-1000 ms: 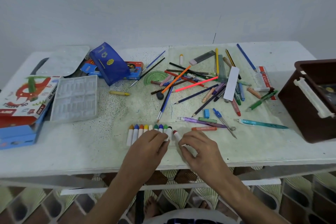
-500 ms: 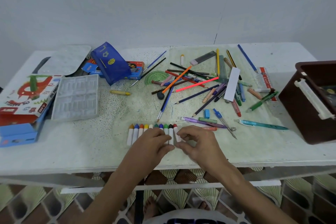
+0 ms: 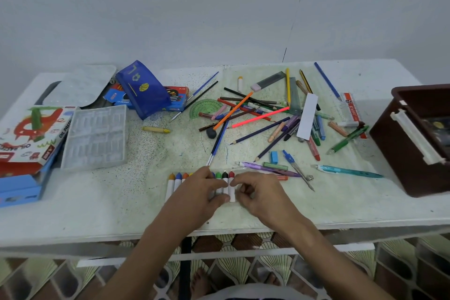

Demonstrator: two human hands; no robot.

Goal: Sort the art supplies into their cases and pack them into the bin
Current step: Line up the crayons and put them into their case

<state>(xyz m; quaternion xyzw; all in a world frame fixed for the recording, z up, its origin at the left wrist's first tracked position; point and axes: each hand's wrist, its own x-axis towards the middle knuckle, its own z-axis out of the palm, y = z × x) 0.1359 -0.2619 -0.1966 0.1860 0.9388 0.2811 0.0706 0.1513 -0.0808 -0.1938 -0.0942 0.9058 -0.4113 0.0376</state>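
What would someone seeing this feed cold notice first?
Probably both hands, left hand and right hand, pressing together a neat row of oil pastels at the table's near edge. Behind them sprawls a pile of pencils, with a brown bin at far right.

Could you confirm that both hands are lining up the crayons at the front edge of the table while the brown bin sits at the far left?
Not quite: the head view shows the brown bin at the far right of the table, not the left. The rest holds: the left hand and right hand are on the row of crayons near the front edge.
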